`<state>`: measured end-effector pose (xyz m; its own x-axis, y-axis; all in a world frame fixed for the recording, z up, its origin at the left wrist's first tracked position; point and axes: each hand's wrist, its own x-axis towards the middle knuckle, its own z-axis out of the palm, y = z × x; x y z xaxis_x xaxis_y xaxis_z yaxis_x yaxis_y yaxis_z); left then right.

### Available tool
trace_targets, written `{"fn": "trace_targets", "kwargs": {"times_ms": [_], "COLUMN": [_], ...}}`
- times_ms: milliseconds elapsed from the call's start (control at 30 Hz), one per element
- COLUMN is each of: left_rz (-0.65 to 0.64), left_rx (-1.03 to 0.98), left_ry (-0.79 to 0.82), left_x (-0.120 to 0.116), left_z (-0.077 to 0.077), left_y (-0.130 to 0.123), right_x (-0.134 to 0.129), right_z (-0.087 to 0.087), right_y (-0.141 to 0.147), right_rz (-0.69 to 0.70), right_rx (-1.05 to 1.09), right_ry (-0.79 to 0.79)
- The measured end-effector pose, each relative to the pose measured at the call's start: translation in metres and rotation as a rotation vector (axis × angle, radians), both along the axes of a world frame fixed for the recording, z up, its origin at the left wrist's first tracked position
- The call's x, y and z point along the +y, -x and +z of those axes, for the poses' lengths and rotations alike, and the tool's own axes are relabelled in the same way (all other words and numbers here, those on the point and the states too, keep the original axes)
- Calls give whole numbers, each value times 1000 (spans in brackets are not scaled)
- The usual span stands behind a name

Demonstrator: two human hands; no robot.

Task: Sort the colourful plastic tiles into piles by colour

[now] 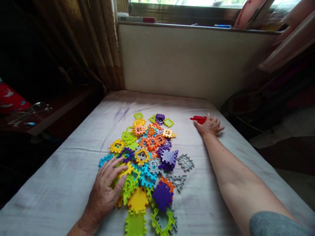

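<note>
Left hand [108, 183]: palm down, fingers lightly curved and close together, thumb set apart; left wrist [87, 218] near the lower frame edge, most of that forearm out of view. Right hand [209, 126]: farther forward, palm down, fingers fanned, little finger pointing outward. Right forearm [238, 173] bare, extended diagonally; hand angled outward at the wrist.

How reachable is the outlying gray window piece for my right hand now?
Probably yes: the gray window piece lies uncovered beside the pile, with only sheet between it and your right hand.
</note>
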<state>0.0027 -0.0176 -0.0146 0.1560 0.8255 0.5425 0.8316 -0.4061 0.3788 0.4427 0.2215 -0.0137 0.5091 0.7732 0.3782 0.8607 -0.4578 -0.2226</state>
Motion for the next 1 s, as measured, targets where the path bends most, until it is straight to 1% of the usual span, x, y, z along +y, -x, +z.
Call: {"fn": "trace_targets", "kwargs": {"times_ms": [133, 233, 300, 467, 567, 633, 700, 733, 767, 833, 900, 933, 1000], "left_rz": [-12, -23, -24, -13, -29, -60, -128, -171, -212, -267, -261, -239, -175], "left_rx": [-12, -33, -41, -51, -54, -39, 15, 60, 110, 209, 270, 284, 290], "left_ry": [-7, -30, -32, -22, -57, -63, -41, -23, -3, 36, 62, 68, 71], "left_x": [2, 4, 5, 5, 3, -3, -14, -22, -30, -45, -56, -57, -53], "left_z": [1, 1, 1, 2, 7, 11, 14, 15, 14, 11, 5, 3, 2], "left_y": [-1, -3, -4, -6, -8, -9, -12, -15, -18, -25, -34, -38, -46], "right_x": [-20, -41, -59, -115, -154, -182, -212, -227, -241, -267, -283, -286, -285], "right_z": [-1, 2, 5, 11, 10, 8, 6, 5, 5, 5, 8, 9, 12], "right_y": [8, 18, 26, 58, 79, 92, 103, 108, 113, 122, 134, 140, 155], "right_rz": [153, 235, 264, 348, 405, 458, 550, 622, 713, 930, 1107, 1148, 1139], "right_rx": [-131, -175, -178, -137, -85, -39, -2, 7, 9, -11, -48, -64, -77], "right_ry": [-77, -64, -48, -45, -69, -106, -155, -171, -175, -123, -12, 39, 89]}}
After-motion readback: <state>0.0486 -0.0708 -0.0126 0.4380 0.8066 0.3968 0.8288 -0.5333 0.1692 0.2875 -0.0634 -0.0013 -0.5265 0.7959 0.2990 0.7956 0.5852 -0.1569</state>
